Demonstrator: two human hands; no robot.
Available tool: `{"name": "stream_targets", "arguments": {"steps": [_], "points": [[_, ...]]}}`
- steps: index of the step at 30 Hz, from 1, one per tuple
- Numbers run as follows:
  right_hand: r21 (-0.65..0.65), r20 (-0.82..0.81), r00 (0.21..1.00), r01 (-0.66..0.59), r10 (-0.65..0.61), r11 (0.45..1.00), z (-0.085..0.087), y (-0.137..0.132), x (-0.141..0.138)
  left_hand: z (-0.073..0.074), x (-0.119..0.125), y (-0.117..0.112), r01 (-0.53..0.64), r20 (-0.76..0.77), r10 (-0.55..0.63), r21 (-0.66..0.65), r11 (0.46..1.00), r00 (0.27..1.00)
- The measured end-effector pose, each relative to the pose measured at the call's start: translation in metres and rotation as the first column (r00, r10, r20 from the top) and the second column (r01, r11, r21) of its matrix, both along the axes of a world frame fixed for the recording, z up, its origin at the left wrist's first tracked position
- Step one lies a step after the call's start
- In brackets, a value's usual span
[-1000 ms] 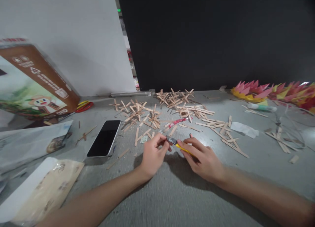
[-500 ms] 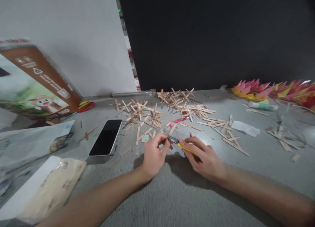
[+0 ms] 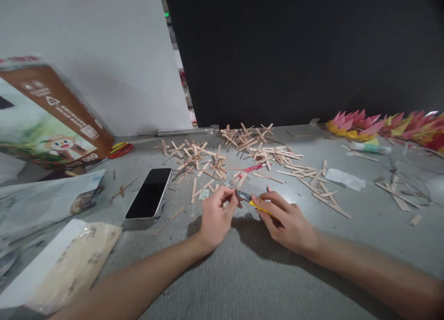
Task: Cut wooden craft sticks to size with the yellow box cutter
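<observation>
My right hand (image 3: 286,218) is closed around a yellow utility knife (image 3: 263,211), its grey blade pointing left. The blade's tip meets the fingertips of my left hand (image 3: 218,216), which are pinched together. Whatever they hold, if anything, is too small or hidden to make out. Just beyond both hands lie many wooden craft sticks; some form a crossed pile (image 3: 196,156) and others lie loose (image 3: 329,197). A red wrapper strip (image 3: 252,169) rests among them.
A black phone (image 3: 150,193) and a clear packet (image 3: 74,264) lie left. Behind them stands a printed brown box (image 3: 74,112) beside red-and-yellow-handled scissors (image 3: 120,150). At right are a glue stick (image 3: 370,148), white paper (image 3: 346,179) and pink-yellow folded paper pieces (image 3: 357,124). A black panel (image 3: 294,56) stands behind.
Hardly anything differs. Both hands stay close together, with the blade at the left fingertips; the view has shifted very slightly.
</observation>
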State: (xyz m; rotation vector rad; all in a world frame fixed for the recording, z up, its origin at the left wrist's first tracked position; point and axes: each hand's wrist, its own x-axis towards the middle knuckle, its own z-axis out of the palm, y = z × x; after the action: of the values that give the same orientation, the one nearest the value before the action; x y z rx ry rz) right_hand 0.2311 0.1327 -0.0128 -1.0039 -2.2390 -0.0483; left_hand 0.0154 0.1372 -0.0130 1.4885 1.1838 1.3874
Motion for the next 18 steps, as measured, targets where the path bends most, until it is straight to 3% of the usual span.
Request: {"name": "stream_targets", "arguments": {"steps": [6, 13, 18], "points": [[0.005, -0.017, 1.0, -0.018, 0.018, 1.0, -0.0001, -0.0003, -0.0006, 0.0034, 0.0005, -0.0049, -0.01, -0.168, 0.012, 0.014, 1.0, 0.986], [-0.019, -0.009, 1.0, -0.009, 0.009, 1.0, -0.0015, -0.0003, 0.0001, 0.005, 0.0054, -0.0036, 0.026, -0.01, -0.027, -0.057, 0.998, 1.0], [-0.023, -0.021, 1.0, -0.005, 0.004, 1.0, -0.0026, -0.0008, -0.0007, 0.002, 0.0048, -0.0038, 0.032, 0.021, -0.031, -0.068, 0.997, 0.999]]}}
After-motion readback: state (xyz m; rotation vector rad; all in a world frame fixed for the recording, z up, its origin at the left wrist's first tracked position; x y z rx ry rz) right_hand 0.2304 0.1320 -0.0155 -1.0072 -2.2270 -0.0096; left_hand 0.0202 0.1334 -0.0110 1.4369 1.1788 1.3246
